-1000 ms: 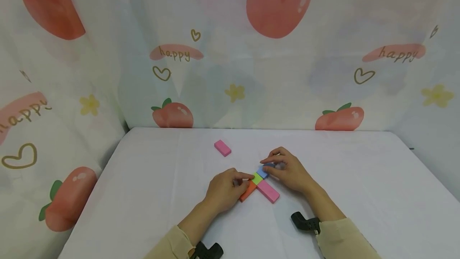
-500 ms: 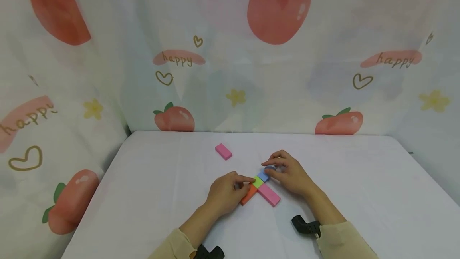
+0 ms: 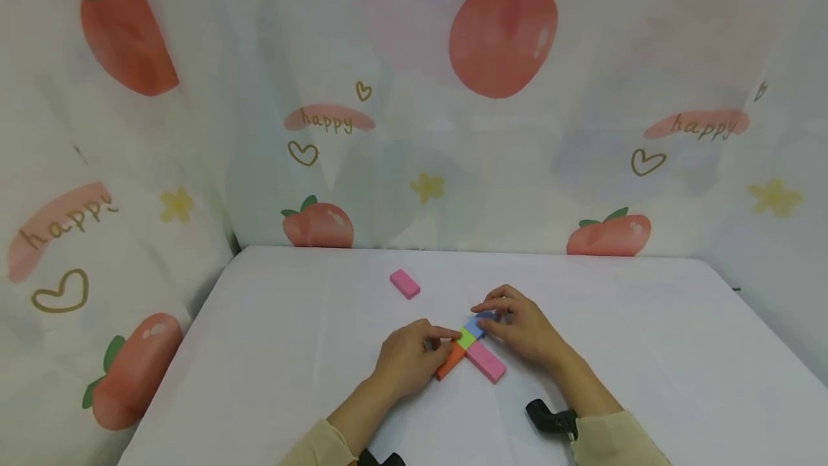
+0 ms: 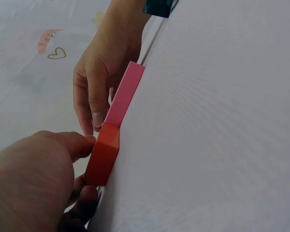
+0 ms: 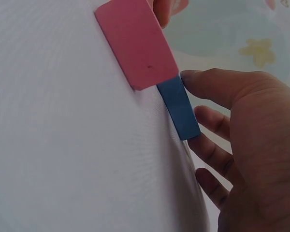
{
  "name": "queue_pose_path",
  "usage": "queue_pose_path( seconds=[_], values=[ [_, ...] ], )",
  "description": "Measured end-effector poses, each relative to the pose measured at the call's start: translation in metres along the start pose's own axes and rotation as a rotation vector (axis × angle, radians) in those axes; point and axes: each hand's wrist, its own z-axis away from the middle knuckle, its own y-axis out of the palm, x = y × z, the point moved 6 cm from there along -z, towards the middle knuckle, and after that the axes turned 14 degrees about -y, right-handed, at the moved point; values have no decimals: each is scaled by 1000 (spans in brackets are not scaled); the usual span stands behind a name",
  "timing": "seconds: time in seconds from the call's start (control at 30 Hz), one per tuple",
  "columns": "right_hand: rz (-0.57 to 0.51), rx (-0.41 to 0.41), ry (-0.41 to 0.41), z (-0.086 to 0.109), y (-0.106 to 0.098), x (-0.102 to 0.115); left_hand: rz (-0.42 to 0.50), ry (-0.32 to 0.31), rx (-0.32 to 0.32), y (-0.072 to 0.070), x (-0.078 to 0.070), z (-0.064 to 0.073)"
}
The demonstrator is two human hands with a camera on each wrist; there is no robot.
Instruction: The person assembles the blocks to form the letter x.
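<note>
Several coloured blocks lie joined on the white table. An orange block (image 3: 451, 362), a green block (image 3: 466, 339) and a blue block (image 3: 475, 327) form a slanting row, and a pink block (image 3: 486, 362) branches off toward the near right. My left hand (image 3: 404, 359) grips the orange block between thumb and fingers, with the index finger reaching to the green one. My right hand (image 3: 525, 327) holds the blue block's far end; in the right wrist view its thumb touches one side of the blue block (image 5: 179, 107) and a finger meets its end.
Another pink block (image 3: 405, 284) lies apart on the table (image 3: 291, 322), farther back. Behind the table's back edge hangs a printed cloth (image 3: 388, 56) with fruit and "happy" lettering. A black wrist device (image 3: 551, 419) sits at the right sleeve.
The head view has tilted upward, so the table and blocks appear lower. Both hands stay at the joined blocks with hardly any movement.
</note>
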Motion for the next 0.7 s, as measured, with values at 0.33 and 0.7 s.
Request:
queue_pose_path(
  seconds=[0.33,0.7],
  values=[
    [11,14,17,3,-4,5,23,-12,8,6,3,1],
    [16,50,-48,2,-13,22,15,11,-12,3,2,-1]
  ],
)
